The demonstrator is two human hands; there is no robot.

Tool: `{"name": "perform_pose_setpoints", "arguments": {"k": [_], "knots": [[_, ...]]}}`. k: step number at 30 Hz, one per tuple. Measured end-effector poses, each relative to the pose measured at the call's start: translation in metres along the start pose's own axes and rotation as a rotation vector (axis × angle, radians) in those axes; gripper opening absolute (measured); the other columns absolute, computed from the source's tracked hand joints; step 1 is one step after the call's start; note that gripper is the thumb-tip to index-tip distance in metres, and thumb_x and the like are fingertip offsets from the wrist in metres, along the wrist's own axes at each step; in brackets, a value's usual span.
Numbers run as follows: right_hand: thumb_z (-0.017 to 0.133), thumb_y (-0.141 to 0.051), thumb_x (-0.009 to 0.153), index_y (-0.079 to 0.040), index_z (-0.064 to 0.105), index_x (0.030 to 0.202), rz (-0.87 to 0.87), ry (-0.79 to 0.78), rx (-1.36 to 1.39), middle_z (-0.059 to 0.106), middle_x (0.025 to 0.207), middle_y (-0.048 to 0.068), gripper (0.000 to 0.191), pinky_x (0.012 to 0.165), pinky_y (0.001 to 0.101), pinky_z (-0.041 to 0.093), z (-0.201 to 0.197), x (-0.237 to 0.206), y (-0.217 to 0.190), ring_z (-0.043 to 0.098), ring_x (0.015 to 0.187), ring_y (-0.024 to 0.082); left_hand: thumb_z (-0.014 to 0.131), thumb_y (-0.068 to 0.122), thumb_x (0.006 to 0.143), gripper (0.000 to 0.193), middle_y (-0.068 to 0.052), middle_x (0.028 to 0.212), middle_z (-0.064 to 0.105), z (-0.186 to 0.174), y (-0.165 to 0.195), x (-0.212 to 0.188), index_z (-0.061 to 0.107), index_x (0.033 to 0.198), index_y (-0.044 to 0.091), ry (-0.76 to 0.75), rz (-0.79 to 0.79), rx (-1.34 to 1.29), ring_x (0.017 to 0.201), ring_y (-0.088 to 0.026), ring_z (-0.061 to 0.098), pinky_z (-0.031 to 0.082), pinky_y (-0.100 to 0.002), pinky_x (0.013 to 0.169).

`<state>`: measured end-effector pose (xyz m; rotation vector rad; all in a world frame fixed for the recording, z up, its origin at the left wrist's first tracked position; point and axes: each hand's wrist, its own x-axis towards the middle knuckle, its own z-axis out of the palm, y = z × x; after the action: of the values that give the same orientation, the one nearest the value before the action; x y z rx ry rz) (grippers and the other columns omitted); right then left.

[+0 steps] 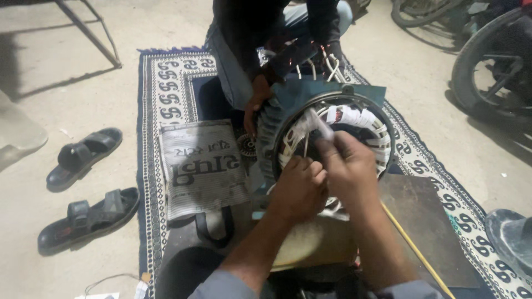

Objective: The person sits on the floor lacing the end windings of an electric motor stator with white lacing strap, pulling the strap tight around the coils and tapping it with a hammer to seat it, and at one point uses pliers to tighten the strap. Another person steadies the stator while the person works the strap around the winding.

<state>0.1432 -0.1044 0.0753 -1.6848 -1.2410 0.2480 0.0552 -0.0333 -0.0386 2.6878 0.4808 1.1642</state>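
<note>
Both hands (327, 177) inside motor stator (332, 130) opening.

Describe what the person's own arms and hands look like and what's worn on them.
Both hands are bare, with no gloves, rings or watch visible. The left hand and right hand lead back along bare forearms to grey-blue sleeves pushed or rolled up near the elbows at the bottom of the view.

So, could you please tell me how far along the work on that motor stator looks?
Done: white wrapped coils already sit around the upper right of the stator. In hand: the left hand and right hand work at its lower left rim, the right pinching a white strip. Left: loose wire ends behind remain unconnected. Another person's hand steadies the housing.
</note>
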Motion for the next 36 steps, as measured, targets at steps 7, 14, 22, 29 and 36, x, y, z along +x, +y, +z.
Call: {"name": "perform_pose_setpoints", "arguments": {"k": [7,14,22,29,36], "knots": [[0.070,-0.014,0.073,-0.008,0.069,0.089,-0.826,-0.111,-0.569,0.067,0.096,0.012,0.018,0.081,0.0491,0.054,0.019,-0.033,-0.061,0.070,0.093,0.037,0.044,0.030,0.111,0.027,-0.007,0.111,0.056,0.048,-0.006,-0.012,0.056,0.123,0.009,0.154,-0.148,-1.064,0.112,-0.019,0.058,0.045,-0.036,0.106],[0.063,-0.009,0.097,0.002,0.074,0.103,0.147,-0.032,0.316,0.072,0.089,0.008,0.017,0.068,0.0254,0.052,0.000,0.014,0.030,0.064,0.078,0.012,0.062,0.017,0.087,0.009,-0.007,0.088,0.054,-0.013,-0.005,0.002,0.056,0.084,0.011,0.138,0.041,-0.171,0.096,-0.028,0.058,0.045,-0.044,0.098],[0.057,-0.015,0.092,0.002,0.070,0.102,0.579,0.072,1.079,0.072,0.089,0.016,0.023,0.076,0.0414,0.060,0.028,0.052,0.086,0.071,0.079,0.029,0.074,0.015,0.073,0.021,-0.009,0.087,0.053,-0.029,-0.001,0.011,0.056,0.083,0.009,0.248,0.063,-0.360,0.092,-0.031,0.057,0.044,-0.045,0.091],[0.043,-0.037,0.109,0.002,0.068,0.112,-0.230,0.389,0.827,0.070,0.101,0.019,0.047,0.091,0.0397,0.058,0.006,0.000,0.070,0.069,0.097,0.029,0.070,0.016,0.078,0.016,-0.009,0.088,0.054,-0.026,-0.004,0.007,0.057,0.083,0.008,0.252,0.033,-0.440,0.092,-0.033,0.058,0.044,-0.047,0.091],[0.057,-0.025,0.105,0.009,0.069,0.116,-0.148,0.167,0.412,0.066,0.107,0.017,0.038,0.076,0.0311,0.041,-0.037,-0.065,-0.033,0.050,0.075,0.018,0.065,0.013,0.079,0.011,-0.009,0.089,0.054,-0.031,-0.001,0.009,0.055,0.081,0.008,0.356,0.111,-0.453,0.090,-0.031,0.057,0.044,-0.049,0.089]]}}
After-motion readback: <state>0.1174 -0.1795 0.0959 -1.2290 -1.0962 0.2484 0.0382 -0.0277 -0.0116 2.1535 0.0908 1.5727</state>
